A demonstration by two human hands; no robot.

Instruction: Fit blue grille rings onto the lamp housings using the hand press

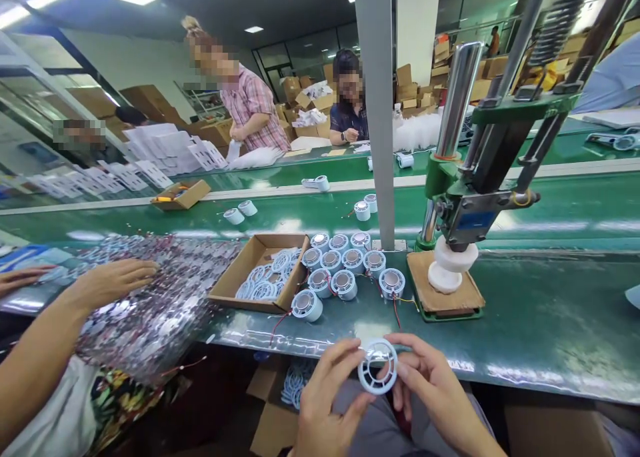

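Near the bench's front edge, a light blue spoked ring [378, 366] is held between both hands. My left hand [333, 397] pinches its left rim with thumb and fingers. From the right, my right hand [430, 383] grips the same ring, its thumb on the rim. Beyond them stand several round blue-white housings [343, 284] with metal discs and thin red wires. A cardboard box [300, 243] of loose blue rings sits to their left. The hand press [475, 210] stands at the right, its white pad [445, 278] over a brown board.
At the left, a co-worker's arm [50, 350] reaches over a pile of wired parts [165, 290] in clear plastic. The green conveyor [270, 203] carries a few parts behind a grey post [377, 110]. An open carton [273, 417] of rings is below the bench.
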